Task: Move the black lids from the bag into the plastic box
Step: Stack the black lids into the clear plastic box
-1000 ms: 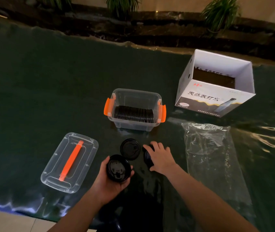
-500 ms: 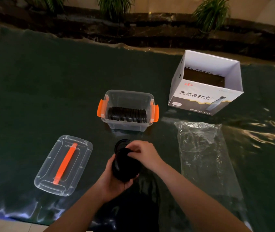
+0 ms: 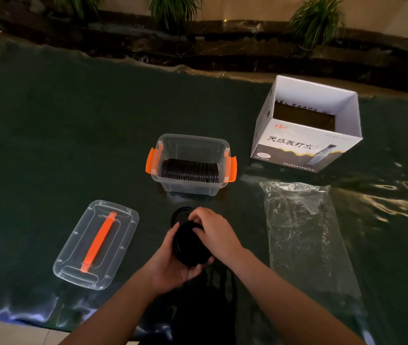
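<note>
Between the hands, close over the table (image 3: 48, 135), the left hand (image 3: 173, 265) cups a stack of black lids (image 3: 189, 247) while the right hand (image 3: 213, 232) clamps its top — likely squaring it for the plastic box (image 3: 190, 188) just beyond, already part-filled — one loose lid (image 3: 179, 215) lies behind, the bag (image 3: 305, 232) flat to the right.

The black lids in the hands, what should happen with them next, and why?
Probably pick up the last loose lid from the table and add it to the stack. The left hand cups the stack, the right hand presses on top, and that one lid lies just beyond them. Then everything can go into the plastic box together.
</note>
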A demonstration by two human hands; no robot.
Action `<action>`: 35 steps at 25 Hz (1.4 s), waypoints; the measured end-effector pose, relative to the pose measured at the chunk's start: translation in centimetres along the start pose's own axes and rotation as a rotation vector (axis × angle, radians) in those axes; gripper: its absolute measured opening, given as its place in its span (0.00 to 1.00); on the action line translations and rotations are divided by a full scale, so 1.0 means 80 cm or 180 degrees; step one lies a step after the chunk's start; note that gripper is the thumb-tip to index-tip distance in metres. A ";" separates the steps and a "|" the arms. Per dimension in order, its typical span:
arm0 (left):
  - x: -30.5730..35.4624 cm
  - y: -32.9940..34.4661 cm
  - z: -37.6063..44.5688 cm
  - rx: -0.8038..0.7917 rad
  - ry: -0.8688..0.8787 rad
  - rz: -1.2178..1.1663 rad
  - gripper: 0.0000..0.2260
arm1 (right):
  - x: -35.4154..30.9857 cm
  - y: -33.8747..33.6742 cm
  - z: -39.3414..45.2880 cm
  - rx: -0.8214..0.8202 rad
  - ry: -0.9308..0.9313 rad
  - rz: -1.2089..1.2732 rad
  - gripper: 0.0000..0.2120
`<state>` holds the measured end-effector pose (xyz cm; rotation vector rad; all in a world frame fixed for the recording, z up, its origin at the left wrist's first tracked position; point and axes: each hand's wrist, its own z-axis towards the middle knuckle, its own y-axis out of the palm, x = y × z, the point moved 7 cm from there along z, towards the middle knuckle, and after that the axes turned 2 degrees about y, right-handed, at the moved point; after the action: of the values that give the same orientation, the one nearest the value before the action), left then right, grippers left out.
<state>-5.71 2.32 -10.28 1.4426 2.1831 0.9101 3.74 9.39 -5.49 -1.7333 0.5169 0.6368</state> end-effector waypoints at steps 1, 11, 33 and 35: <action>-0.001 -0.001 0.000 0.0032 -0.0010 0.0025 0.30 | 0.000 0.003 -0.002 -0.0061 -0.0014 -0.0012 0.09; -0.005 -0.015 0.001 0.0327 0.0158 0.0436 0.26 | 0.014 0.026 -0.021 0.0262 0.0170 0.0016 0.06; 0.048 -0.088 -0.023 0.0486 0.0802 -0.0644 0.29 | 0.014 0.066 0.062 -0.1104 0.1582 0.1685 0.26; 0.051 -0.082 -0.015 0.0626 0.0907 -0.0414 0.29 | 0.000 0.064 0.037 -0.1385 0.2010 0.2337 0.24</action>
<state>-12.52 3.89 -13.72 1.3010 2.6068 0.9246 0.05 11.05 -9.79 -2.1523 1.5987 0.7304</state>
